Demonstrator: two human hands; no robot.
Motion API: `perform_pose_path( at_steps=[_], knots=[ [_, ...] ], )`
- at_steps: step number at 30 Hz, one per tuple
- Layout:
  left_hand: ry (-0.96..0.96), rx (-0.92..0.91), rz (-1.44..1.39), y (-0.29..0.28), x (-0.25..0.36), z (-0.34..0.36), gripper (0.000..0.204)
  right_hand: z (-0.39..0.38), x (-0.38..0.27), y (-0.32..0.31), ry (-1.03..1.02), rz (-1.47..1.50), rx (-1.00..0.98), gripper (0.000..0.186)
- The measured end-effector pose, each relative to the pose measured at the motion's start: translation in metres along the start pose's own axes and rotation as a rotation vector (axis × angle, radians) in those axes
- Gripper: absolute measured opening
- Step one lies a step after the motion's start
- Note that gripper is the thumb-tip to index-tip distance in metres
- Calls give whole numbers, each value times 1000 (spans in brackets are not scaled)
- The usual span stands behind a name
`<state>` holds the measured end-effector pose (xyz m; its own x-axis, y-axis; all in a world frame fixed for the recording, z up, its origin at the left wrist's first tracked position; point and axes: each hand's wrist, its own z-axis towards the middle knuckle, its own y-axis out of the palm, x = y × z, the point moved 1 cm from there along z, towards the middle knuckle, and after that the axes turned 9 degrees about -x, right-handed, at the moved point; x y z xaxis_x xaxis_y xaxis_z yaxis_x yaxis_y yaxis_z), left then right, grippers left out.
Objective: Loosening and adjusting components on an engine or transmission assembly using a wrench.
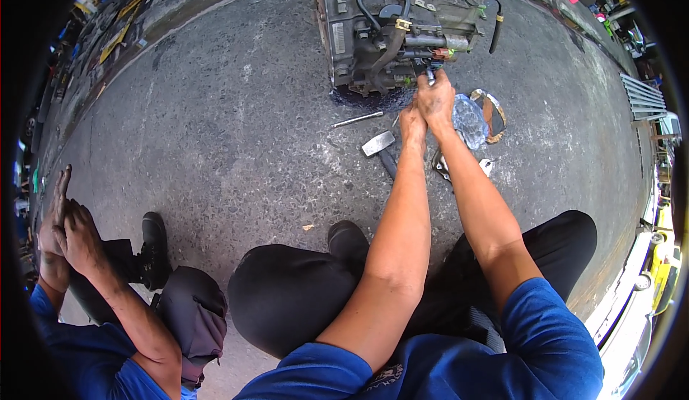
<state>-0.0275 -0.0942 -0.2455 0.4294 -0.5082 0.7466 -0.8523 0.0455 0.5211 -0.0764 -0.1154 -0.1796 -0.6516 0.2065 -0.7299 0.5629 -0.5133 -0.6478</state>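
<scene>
My arms stretch forward to a dark metal gearbox (352,37) standing on the ground. At its near side my right hand (436,100) is closed round a shiny metal tool (430,77), its exact kind hidden by the fingers. Just left of it and touching, my left hand (413,123) is closed too, and what it grips is covered. Hoses and a connector sit right above my fingers. Left of my hands lie a metal rod (357,120) and a hammer (378,143). A crumpled clear bluish plastic bag (470,122) lies to their right.
Beside the bag rests a curved brown-and-white piece (497,116). A metal plate part (441,164) lies partly behind my right forearm. A dark wet patch (359,100) spreads under the gearbox. At left a co-worker in blue sits close, their hands (68,231) together.
</scene>
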Motion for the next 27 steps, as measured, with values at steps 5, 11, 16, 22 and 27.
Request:
perform_pose_path(
  at_steps=[5,11,16,22,27],
  knots=[
    [2,-117,-338,19,4,-9,50,2,-4,-16,38,-84,-91,30],
    [83,-381,-348,41,18,-14,64,10,13,-22,98,440,-210,45],
    [138,-325,-328,52,23,-12,69,19,1,-40,257,524,-478,41],
    [74,-289,-412,54,30,-13,66,27,-24,-60,58,-167,-545,54],
    [-59,-375,-718,66,38,-16,73,12,-54,-130,-530,-937,-291,35]
  ],
)
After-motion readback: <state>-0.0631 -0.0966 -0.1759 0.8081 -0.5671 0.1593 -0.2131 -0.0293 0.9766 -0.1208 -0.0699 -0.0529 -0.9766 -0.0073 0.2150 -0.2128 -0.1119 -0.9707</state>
